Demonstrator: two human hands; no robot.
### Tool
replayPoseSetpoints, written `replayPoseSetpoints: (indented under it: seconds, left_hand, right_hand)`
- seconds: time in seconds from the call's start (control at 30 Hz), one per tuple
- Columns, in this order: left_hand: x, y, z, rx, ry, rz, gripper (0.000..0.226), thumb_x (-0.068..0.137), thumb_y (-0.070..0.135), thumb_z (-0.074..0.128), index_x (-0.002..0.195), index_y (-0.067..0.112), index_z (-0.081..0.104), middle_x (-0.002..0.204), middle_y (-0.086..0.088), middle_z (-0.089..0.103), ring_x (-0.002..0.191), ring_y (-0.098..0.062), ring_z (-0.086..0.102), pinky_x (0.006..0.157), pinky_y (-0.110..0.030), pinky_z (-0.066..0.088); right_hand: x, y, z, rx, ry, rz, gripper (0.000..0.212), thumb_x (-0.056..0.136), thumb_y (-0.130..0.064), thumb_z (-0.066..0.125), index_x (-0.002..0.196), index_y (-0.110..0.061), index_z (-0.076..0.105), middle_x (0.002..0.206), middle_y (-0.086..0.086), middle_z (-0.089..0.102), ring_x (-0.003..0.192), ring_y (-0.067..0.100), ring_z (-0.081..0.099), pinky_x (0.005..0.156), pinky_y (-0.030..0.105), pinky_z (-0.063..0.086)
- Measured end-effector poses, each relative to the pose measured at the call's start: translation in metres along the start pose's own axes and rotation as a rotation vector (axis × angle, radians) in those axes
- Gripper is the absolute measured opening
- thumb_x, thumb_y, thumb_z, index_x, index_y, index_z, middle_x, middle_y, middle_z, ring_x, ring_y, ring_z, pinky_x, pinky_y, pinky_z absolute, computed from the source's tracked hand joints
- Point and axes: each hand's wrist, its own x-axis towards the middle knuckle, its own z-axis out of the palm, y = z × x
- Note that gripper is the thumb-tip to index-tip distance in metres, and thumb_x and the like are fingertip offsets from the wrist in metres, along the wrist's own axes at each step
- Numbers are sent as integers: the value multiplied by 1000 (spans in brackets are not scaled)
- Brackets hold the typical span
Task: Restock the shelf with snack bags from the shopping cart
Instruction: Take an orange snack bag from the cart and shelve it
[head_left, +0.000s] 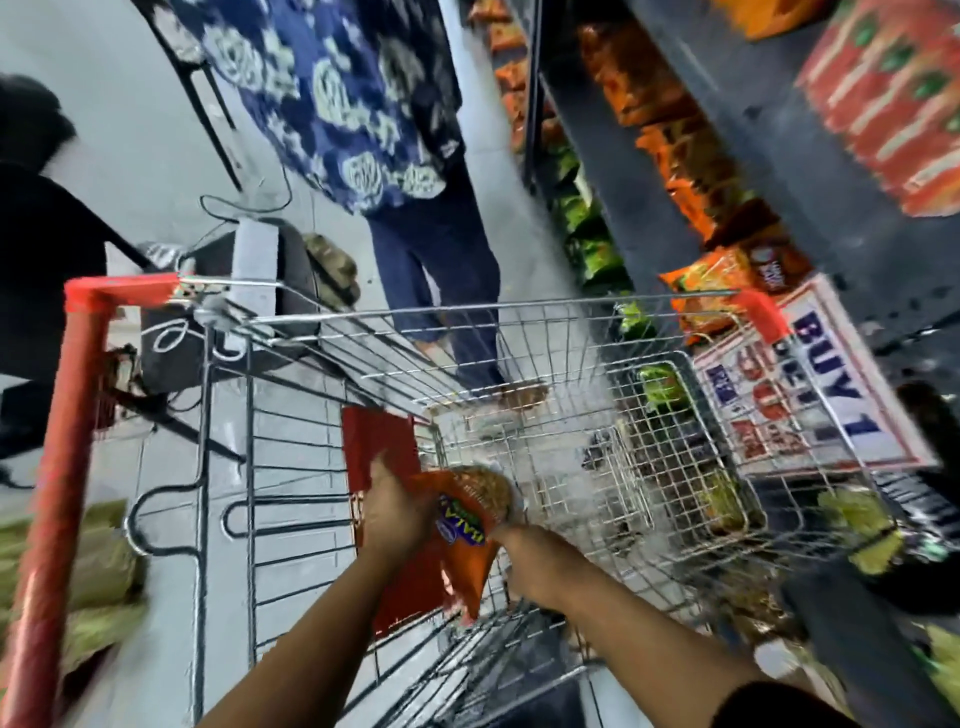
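Two hands, left hand (397, 512) and right hand (524, 564), were clamped on one orange snack bag (467, 530) low inside the wire shopping cart (519, 332). One "BUY 1" sign (815, 379) hung on the shelf (727, 130), where blurred orange and green packs stood uncounted.

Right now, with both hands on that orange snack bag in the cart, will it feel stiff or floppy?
Probably floppy: the orange snack bag bends between the left hand and right hand. Likely light, since it looks puffy. Its glossy film may be slippery.
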Motion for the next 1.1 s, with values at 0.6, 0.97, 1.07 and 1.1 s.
replayPoseSetpoints:
  seconds: [0.6, 0.97, 1.07, 1.1]
  left_hand:
    - [-52, 91, -47, 347, -621, 671, 34, 59, 38, 61, 83, 14, 67, 71, 10, 62, 68, 7, 48, 65, -28, 52]
    - [-214, 300, -142, 416, -545, 1496, 43, 78, -10, 49, 94, 26, 67, 87, 14, 74, 84, 8, 66, 73, -21, 54]
    - [-277, 349, -161, 355, -463, 1787, 27, 78, -5, 53, 86, 15, 69, 78, 5, 73, 76, 2, 62, 67, -13, 47]
    - [-298, 363, -164, 319, -439, 1866, 23, 79, -3, 54, 84, 14, 69, 76, 5, 72, 76, 1, 61, 67, -12, 46]
  right_hand:
    - [-26, 15, -59, 634, 167, -72, 76, 70, 2, 85, 124, -29, 41, 104, -20, 60, 96, -6, 61, 78, 3, 47]
    - [-233, 3, -132, 736, 515, -115, 43, 69, -15, 89, 99, -27, 60, 117, -8, 74, 102, 3, 66, 75, 0, 44]
    - [-312, -3, -153, 670, 704, -118, 39, 79, -17, 80, 79, -34, 45, 118, 7, 65, 101, 10, 57, 76, 1, 42]
    - [-335, -3, -157, 680, 802, -153, 40, 76, -16, 82, 80, -34, 46, 118, 6, 66, 98, 7, 55, 79, 2, 44]
